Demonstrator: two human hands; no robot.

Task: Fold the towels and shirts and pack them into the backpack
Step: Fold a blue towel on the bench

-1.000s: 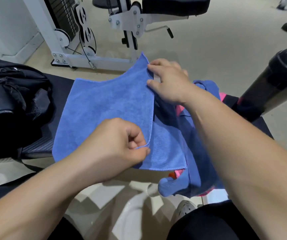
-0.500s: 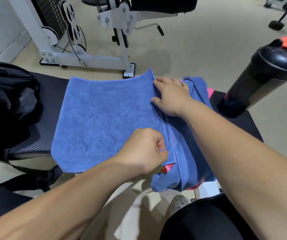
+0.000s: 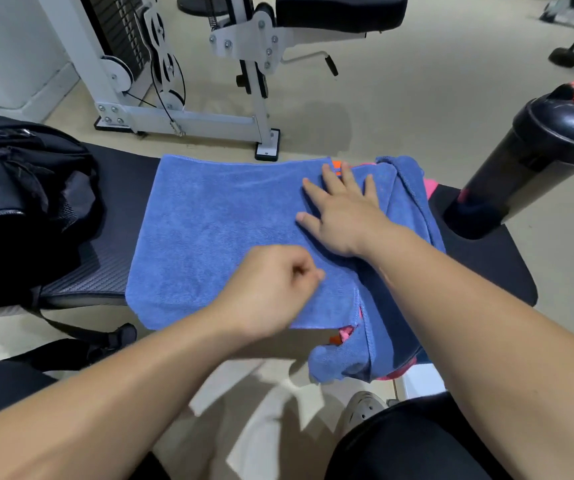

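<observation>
A blue towel (image 3: 216,237) lies folded flat on a black padded bench (image 3: 479,268). My right hand (image 3: 344,209) presses flat on the towel's right part with its fingers spread. Near the towel's front edge, my left hand (image 3: 275,285) rests on it with fingers curled; I see nothing held in it. Under the towel's right edge lies a heap of more blue cloth (image 3: 410,202) with pink and orange fabric (image 3: 344,332) showing through. It hangs over the bench's near side. The black backpack (image 3: 22,188) sits at the bench's left end.
A black shaker bottle (image 3: 531,157) with an orange flip cap stands on the bench's right end, close to the heap. A white weight machine (image 3: 188,112) stands on the floor beyond the bench. A backpack strap (image 3: 81,336) hangs off the near left.
The towel's lifted right half has been laid down flat. My right hand let go of the far corner and spread flat on it. My left hand slid left off the near corner.
</observation>
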